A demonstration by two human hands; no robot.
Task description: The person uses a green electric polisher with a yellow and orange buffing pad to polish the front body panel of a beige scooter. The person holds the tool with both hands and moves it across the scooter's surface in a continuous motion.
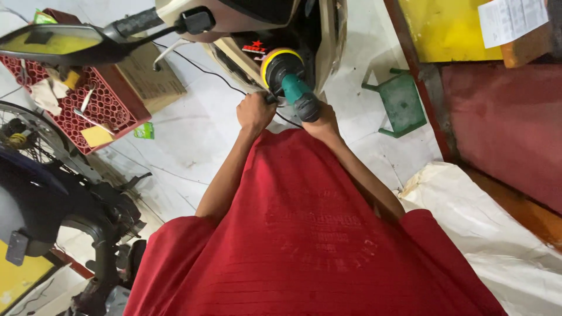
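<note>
1. Polisher (293, 88): green-bodied power tool with a black head and a round yellow-rimmed pad, held far centre in the scene. The pad is pressed against the cream panel of the scooter (234, 20).

2. Right hand (324, 122): wrapped around the green body of the polisher from below, fingers mostly hidden behind the tool.

3. Left hand (254, 111): clenched just left of the polisher, gripping a small dark part at its side; exactly what this part is cannot be told. A thin black cord (199, 67) runs from this spot to the far left across the floor (193, 140).

4. Scooter: cream and black bodywork at far centre, with a black handlebar grip and a mirror (52, 44) reaching left.

5. Red shirt (310, 246): fills the near centre, both forearms extending from it toward the tool.

6. Red crate (108, 108): far left on the floor, holding rags and small items, beside a cardboard box (149, 76).

7. Green stool (401, 102): far right on the white tiled floor, well apart from the hands.

8. White sack (486, 222): near right, against a red and yellow wall panel.

9. Second bike (64, 216): dark frame and spoked wheel, near left.
</note>
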